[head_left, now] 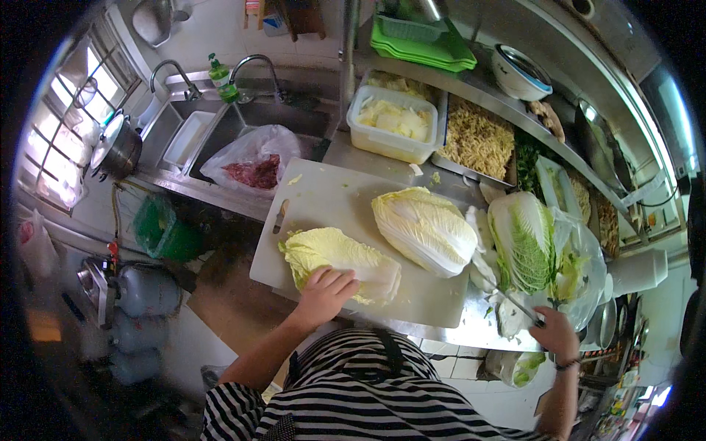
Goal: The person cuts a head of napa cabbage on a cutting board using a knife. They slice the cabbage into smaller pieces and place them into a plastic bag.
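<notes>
My left hand (pixel 329 295) lies over a stack of yellow napa cabbage leaves (pixel 336 251) on the near side of a white plastic cutting board (pixel 325 193). Its fingers rest across the leaves; the thumb is hidden, so I cannot tell whether it grips them. A whole pale napa cabbage (pixel 422 229) lies behind and to the right on the board. Off the board's right edge, my right hand (pixel 556 331) is closed around the dark handle of a knife (pixel 515 303), its blade slanting away to the upper left. Beyond the blade rests a greener napa cabbage (pixel 521 240).
A clear plastic bag (pixel 584 270) lies right of the green cabbage. Behind the board stand a plastic tub (pixel 386 140) of cut cabbage and a metal tray (pixel 479 138) of pale shreds, beneath a steel shelf (pixel 469 82). At left, bagged raw meat (pixel 251 171) sits in the sink (pixel 220 118).
</notes>
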`<state>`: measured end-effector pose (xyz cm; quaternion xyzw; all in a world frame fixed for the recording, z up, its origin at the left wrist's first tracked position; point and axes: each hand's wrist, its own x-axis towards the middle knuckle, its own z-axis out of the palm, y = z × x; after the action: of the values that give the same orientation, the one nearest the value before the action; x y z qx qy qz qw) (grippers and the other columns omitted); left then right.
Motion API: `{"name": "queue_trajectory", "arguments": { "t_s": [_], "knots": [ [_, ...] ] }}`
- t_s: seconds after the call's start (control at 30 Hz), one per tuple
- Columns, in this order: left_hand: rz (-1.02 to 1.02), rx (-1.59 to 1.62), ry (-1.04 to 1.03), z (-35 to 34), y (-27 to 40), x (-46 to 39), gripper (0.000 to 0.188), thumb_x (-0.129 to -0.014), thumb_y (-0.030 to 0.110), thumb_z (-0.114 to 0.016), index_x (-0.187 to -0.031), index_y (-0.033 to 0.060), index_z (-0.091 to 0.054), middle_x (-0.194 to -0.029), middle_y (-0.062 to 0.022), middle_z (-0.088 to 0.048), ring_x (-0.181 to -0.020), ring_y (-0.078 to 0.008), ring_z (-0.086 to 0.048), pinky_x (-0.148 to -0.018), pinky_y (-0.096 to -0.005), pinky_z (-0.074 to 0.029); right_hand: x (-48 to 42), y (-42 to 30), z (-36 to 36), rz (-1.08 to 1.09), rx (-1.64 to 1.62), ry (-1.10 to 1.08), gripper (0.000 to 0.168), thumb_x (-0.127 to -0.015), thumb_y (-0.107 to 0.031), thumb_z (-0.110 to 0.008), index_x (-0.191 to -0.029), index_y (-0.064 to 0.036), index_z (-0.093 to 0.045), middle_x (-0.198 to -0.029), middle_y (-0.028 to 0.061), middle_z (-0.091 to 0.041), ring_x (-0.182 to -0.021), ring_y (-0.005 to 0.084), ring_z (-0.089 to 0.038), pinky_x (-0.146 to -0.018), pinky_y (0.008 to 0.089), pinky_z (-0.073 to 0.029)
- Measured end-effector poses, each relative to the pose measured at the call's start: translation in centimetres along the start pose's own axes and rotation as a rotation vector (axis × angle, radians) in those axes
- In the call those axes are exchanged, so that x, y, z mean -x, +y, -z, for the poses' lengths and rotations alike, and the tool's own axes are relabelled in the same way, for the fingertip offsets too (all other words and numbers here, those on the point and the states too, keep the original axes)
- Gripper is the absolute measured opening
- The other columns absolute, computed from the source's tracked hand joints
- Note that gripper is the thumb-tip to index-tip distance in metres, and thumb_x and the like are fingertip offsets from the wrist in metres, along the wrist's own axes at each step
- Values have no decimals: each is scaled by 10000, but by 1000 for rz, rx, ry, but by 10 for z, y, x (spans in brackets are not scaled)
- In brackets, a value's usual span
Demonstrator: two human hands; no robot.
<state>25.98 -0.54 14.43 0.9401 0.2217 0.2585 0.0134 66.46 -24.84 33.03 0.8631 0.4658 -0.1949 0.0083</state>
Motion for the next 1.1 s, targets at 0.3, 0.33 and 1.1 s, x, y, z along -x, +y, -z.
{"name": "queue_trajectory", "arguments": {
  "t_s": [0.3,0.33,1.1],
  "knots": [
    [16,91,50,-22,-3,20,211,-800,213,-619,-998,165,-677,-1056,17,-643,-965,-141,-595,-883,-339,-400,3,-129,-1,297,-356,-127,174,-891,-89,-622,-1034,2,-663,-661,167,-620,-555,224,-590,-551,339,-481],
    [33,75,22,-24,-3,27,224,-793,218,-624,-1006,188,-686,-1053,27,-644,-976,-137,-593,-895,-339,-389,-13,-182,-6,364,-269,-160,168,-907,-120,-606,-1038,-28,-658,-682,206,-618,-576,317,-620,-576,396,-508],
    [-81,3,28,-28,-18,34,319,-799,222,-575,-1086,117,-666,-1033,-12,-643,-975,-179,-594,-869,-345,-451,-83,-287,-82,765,86,-143,217,-929,-237,-543,-965,-51,-650,-724,214,-650,-684,392,-658,-633,508,-535]
  ]
}}
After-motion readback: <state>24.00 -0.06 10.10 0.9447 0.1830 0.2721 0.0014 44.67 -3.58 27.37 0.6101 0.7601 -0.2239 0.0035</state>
